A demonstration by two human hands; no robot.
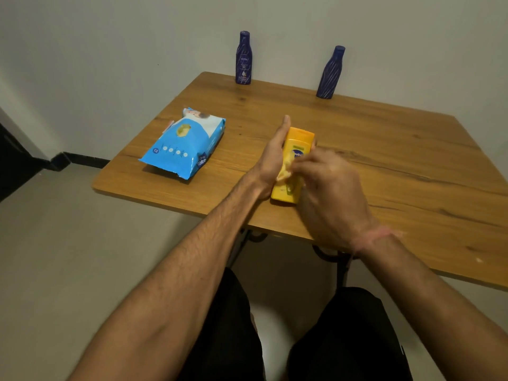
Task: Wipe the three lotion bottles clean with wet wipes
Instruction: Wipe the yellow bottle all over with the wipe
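Observation:
A yellow lotion bottle [298, 145] lies flat on the wooden table [384, 149], cap end towards me. My left hand [272, 158] lies along its left side with straight fingers, steadying it. My right hand [330, 188] is blurred; its curled fingers hold a crumpled wet wipe [284, 171] against the bottle's front. Two dark blue lotion bottles stand at the table's far edge by the wall, one on the left [243, 59], one on the right [330, 74].
A blue pack of wet wipes [182, 144] lies on the table's left part. The table's near edge runs just above my lap. A grey wall stands right behind the table, with floor to the left.

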